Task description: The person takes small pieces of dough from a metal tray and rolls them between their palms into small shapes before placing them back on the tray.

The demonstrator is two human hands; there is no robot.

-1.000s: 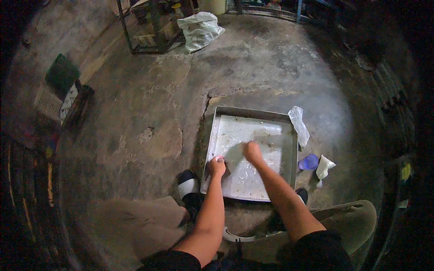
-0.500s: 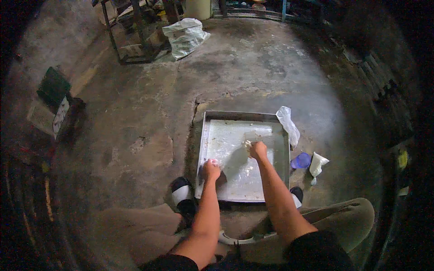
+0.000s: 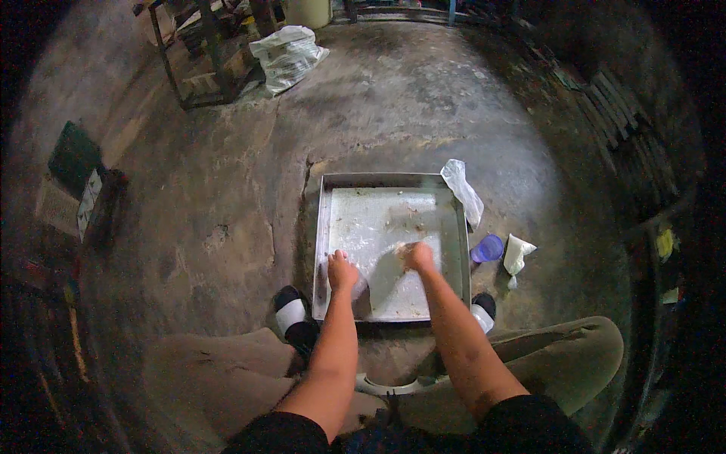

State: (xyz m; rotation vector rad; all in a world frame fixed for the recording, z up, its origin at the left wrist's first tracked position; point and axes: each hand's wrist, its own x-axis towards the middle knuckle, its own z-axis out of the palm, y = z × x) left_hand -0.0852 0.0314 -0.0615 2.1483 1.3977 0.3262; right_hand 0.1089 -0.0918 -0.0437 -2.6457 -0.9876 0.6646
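Note:
A wide, square, shallow metal tray lies on the floor between my feet, its pale bottom wet and dotted with small bits. My right hand is closed low over the middle of the tray. At its fingertips shows a small pale crumpled thing, blurred and too small to name. Over the tray's left side my left hand is closed, fingers curled; whatever it may hold is hidden.
A clear plastic bag hangs over the tray's far right corner. Right of the tray are a purple cup and a tied bag of white stuff. Farther off stand a white sack and a metal frame.
My right hand has moved nearer across the tray bottom with the pale thing. My left hand has shifted slightly farther out along the left side. The whole view has shifted a little.

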